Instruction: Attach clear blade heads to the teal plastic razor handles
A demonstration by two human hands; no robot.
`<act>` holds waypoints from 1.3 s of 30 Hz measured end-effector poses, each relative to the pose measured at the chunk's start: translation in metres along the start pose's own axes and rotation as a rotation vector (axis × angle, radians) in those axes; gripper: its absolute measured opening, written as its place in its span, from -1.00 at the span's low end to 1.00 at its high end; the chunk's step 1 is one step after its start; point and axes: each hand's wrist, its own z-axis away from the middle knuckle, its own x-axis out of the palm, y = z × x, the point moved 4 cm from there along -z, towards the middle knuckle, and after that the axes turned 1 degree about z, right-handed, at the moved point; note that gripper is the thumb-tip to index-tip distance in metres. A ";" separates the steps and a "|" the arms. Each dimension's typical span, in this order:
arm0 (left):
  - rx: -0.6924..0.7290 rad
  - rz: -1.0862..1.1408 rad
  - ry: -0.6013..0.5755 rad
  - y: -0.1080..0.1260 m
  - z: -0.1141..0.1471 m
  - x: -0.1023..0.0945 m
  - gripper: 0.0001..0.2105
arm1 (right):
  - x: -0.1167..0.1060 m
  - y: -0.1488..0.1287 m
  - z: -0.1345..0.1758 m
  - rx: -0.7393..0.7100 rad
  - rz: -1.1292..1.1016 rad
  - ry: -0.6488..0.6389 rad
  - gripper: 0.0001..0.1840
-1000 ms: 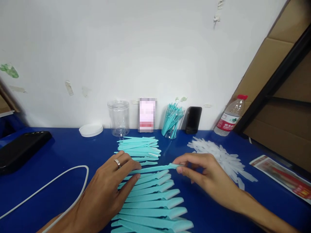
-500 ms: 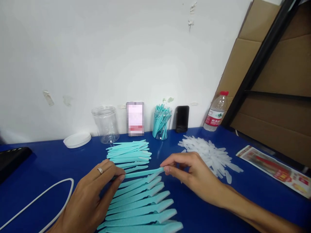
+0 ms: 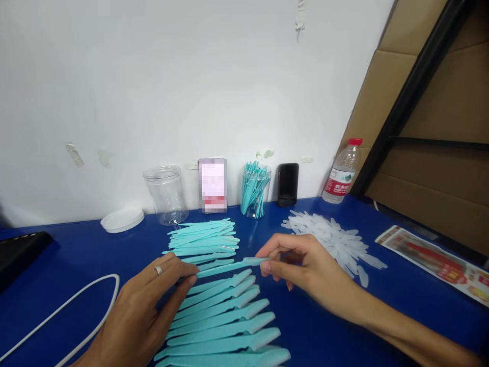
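The blue worktop (image 3: 305, 331) bears a row of turquoise tools (image 3: 225, 322), another batch (image 3: 204, 236) behind, and a heap of whitish pieces (image 3: 330, 237) near a printed packet (image 3: 439, 262). Farther back stand a clear jar (image 3: 166, 189), a filled jar (image 3: 254, 193) and a bottle (image 3: 341, 176); a white lid (image 3: 122, 220) lies leftward.

The sticks (image 3: 226, 267) are turquoise, the table (image 3: 317, 336) blue.

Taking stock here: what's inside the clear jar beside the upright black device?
Inside the jar stands a bundle of thin teal sticks, some tips rising above its rim. The front ones cover those behind, so the full number cannot be seen.
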 end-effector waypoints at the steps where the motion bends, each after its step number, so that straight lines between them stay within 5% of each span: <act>1: 0.001 0.004 -0.002 0.001 -0.001 -0.001 -0.87 | -0.001 0.001 -0.001 0.009 0.005 0.007 -0.84; 7: 0.024 0.031 0.044 0.006 -0.003 -0.004 -0.89 | -0.003 0.009 -0.008 0.117 -0.034 0.018 -0.71; 14: 0.025 0.066 0.059 0.005 -0.003 -0.003 -0.89 | -0.001 0.015 -0.006 0.033 0.124 0.044 -0.66; 23: -0.044 0.089 0.076 0.002 -0.006 -0.005 -0.87 | 0.000 0.002 -0.001 -0.112 0.279 0.078 -0.87; 31: -0.030 0.085 0.097 -0.003 -0.001 0.001 -0.85 | -0.003 0.009 -0.009 -0.025 0.087 0.056 -0.81; 39: -0.071 0.030 0.101 -0.016 0.007 0.007 -0.75 | -0.001 0.006 -0.004 -0.270 0.346 0.138 -0.87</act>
